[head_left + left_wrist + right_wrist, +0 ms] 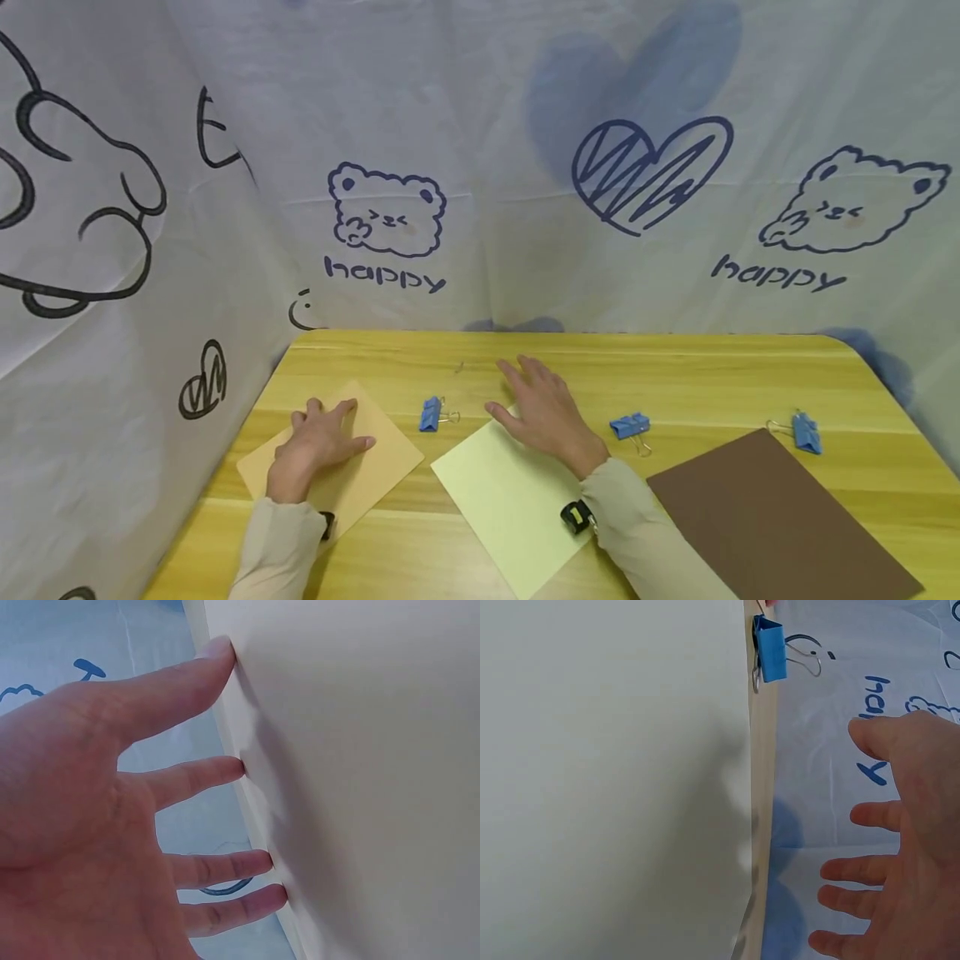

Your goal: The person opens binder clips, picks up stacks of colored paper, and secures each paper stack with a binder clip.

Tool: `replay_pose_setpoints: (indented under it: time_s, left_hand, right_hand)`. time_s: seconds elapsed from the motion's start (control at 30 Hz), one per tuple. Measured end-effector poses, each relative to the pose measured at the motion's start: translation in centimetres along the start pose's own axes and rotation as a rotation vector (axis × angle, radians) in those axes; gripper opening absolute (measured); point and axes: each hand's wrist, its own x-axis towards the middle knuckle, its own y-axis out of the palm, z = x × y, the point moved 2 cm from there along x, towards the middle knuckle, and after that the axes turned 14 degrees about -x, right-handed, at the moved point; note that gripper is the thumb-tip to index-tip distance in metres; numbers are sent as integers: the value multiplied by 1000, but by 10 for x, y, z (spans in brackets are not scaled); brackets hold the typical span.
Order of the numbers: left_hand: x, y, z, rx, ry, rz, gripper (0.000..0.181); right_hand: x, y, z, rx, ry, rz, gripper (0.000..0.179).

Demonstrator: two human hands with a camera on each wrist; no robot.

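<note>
My left hand (318,446) rests on a light orange sheet of paper (375,467), fingers spread. In the left wrist view the thumb tip and fingertips of that hand (97,817) touch the sheet (390,780). Over the upper part of a pale yellow-green sheet (510,508) is my right hand (547,412), its fingers apart. The right wrist view shows this hand (907,847) raised off the sheet (607,765), holding nothing. Between the two sheets lies a blue binder clip (431,414), seen too in the right wrist view as a blue clip (771,649).
A brown sheet (780,517) lies at the right on the wood-grain table (390,354). One blue binder clip (630,426) is right of my right hand, another clip (806,432) by the brown sheet's top corner. White cloth (495,167) with drawings hangs behind and at the left.
</note>
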Motion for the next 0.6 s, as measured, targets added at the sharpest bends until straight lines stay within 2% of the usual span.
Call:
replay_pose_setpoints:
  time_s: [0.37, 0.6]
  left_hand:
    - [-3, 0, 0, -1, 25, -3, 78]
    - [-4, 1, -3, -3, 28, 2, 77]
  right_hand:
    - [23, 1, 35, 35, -60, 7, 66]
    - [31, 8, 50, 82, -67, 29, 64]
